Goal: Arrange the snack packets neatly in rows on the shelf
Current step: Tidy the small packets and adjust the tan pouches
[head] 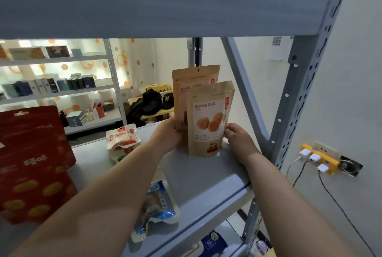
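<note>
Standing upright on the grey shelf (198, 176), a front kraft snack pouch (208, 120) sits between both hands. Left hand (167, 135) grips the rear kraft pouch (192, 79) just behind it; right hand (239, 139), fingers curled, touches the front pouch's right edge.

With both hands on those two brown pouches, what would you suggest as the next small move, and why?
Probably nudge the front brown pouch straight back against the rear brown pouch and let go. Both stand upright, offset, with the left hand and right hand at their sides. The red-and-white packet and blue packet lie flat, unsorted.
</note>
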Tool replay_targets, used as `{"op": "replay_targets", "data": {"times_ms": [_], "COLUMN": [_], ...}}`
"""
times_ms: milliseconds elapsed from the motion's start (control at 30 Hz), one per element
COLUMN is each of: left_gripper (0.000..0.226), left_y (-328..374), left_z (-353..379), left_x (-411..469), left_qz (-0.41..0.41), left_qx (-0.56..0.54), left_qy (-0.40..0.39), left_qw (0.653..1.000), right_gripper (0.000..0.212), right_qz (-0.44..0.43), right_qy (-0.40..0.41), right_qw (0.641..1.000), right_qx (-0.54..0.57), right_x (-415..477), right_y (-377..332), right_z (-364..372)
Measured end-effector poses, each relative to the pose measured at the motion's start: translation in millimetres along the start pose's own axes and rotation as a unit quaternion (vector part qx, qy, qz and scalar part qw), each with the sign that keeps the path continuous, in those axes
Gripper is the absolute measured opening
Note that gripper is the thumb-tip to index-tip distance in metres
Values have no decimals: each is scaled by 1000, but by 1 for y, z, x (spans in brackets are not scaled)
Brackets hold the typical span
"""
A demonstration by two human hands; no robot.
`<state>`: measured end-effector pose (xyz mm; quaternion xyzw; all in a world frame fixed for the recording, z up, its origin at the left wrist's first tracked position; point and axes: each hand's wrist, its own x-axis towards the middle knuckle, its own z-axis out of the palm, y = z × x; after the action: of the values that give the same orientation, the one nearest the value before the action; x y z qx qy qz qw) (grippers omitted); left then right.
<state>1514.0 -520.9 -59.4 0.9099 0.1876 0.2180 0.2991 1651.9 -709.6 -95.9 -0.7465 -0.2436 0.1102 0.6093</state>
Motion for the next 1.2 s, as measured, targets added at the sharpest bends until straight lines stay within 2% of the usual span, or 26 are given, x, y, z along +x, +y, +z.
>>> {"op": "replay_targets", "data": {"times_ms": [133, 200, 433, 667, 800, 867, 967, 1000, 1067, 1133, 1200], "left_gripper": [15, 12, 33, 39, 41, 44, 42, 42, 45, 54, 61], "left_y": [5, 4, 3, 10, 5, -4, -28, -38, -56, -72, -84], "left_z": [3, 4, 3, 4, -5, -20, -44, -51, -60, -64, -61], "left_x": [2, 1, -5, -8, -8, -11, -23, -26, -28, -30, -34], "left_qz": [18, 18, 8, -1, -24, -43, -56, -75, -138, -198, -229], "left_qx": [35, 38, 4, -5, -10, 25, 114, 137, 187, 241, 254], "left_qy": [25, 37, 19, 14, -12, 26, 89, 92, 65, -13, -69], "left_qw": [999, 998, 1000, 1000, 1000, 998, 988, 983, 970, 950, 937], "right_gripper": [26, 26, 22, 23, 30, 38, 37, 36, 41, 54, 66], "right_qz": [3, 3, -8, -4, 13, 44, -28, -73, -144, -183, -203], "right_qy": [3, -5, 8, 20, 34, 35, 36, 14, -91, -211, -285], "right_qw": [1000, 1000, 1000, 1000, 990, 973, 951, 948, 940, 906, 861], "right_qx": [-7, -7, -5, -10, -136, -224, -306, -309, -296, -319, -370], "right_x": [-2, -4, -3, -12, -28, -51, -102, -119, -145, -154, -151], "right_y": [-1, -2, 1, -8, -20, -24, -26, -31, -47, -63, -75], "right_z": [0, 0, -1, -1, -4, -6, 12, 25, 58, 95, 123]}}
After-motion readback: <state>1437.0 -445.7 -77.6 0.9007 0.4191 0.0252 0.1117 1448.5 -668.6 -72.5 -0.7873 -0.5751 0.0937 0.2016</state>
